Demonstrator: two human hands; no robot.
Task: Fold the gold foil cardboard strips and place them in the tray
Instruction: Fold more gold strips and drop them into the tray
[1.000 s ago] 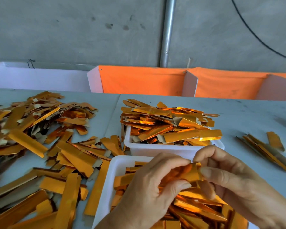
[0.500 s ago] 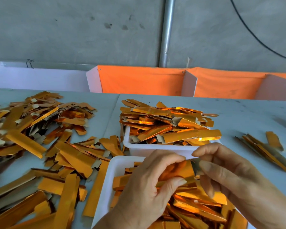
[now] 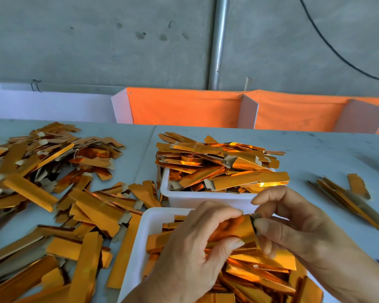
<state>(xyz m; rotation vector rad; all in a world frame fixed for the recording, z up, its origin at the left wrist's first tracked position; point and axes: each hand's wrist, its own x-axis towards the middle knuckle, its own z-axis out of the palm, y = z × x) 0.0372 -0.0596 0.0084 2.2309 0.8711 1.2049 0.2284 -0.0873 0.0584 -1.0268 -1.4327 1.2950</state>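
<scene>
Both hands hold one gold foil cardboard strip [image 3: 239,228] above the near white tray [image 3: 144,237], which holds several gold strips. My left hand [image 3: 197,248] grips the strip's left part, fingers curled over it and thumb under. My right hand [image 3: 293,228] pinches the strip's right end between thumb and forefinger. Behind them stands a second white tray [image 3: 184,196], heaped with gold strips [image 3: 219,165].
A large loose pile of gold strips [image 3: 53,193] covers the table to the left and front left. A small bundle of strips [image 3: 348,197] lies at the right. White and orange partition panels [image 3: 184,108] line the table's far edge.
The strip's right end has turned up and bent under my right fingers. Both hands stayed above the near tray, shifting only slightly.
</scene>
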